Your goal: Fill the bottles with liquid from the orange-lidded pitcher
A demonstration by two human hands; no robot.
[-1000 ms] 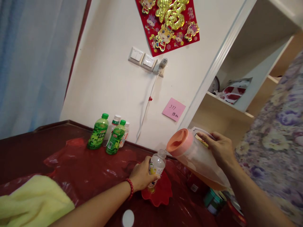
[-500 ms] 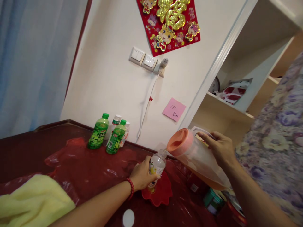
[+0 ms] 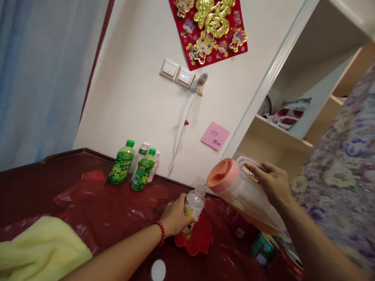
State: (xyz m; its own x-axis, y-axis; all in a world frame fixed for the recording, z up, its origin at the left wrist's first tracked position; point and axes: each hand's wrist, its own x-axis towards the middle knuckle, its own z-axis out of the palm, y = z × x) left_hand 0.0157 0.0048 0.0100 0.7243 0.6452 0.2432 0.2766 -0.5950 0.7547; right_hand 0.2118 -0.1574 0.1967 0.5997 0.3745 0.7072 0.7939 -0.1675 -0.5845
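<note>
My left hand (image 3: pixel 175 216), with a red bead bracelet at the wrist, is wrapped round a clear plastic bottle (image 3: pixel 195 203) with a printed label. The bottle is uncapped and leans a little to the right, over a red scalloped dish (image 3: pixel 196 240). My right hand (image 3: pixel 271 183) grips the handle of a translucent pitcher (image 3: pixel 249 199) with an orange lid (image 3: pixel 221 173). The pitcher is tipped to the left, its spout right at the bottle's mouth, and a thin stream seems to run between them. A white cap (image 3: pixel 158 270) lies on the table nearer me.
Two green-capped bottles (image 3: pixel 121 166) and two white-capped ones (image 3: pixel 156 162) stand by the wall. A yellow towel (image 3: pixel 43 248) lies at the left. Right of the dish are a green can (image 3: pixel 265 249) and a red can (image 3: pixel 293 263). A floral curtain (image 3: pixel 336 183) hangs at the right.
Almost nothing differs. Both hands, the bottle and the tilted pitcher keep their places; the view has shifted very slightly.
</note>
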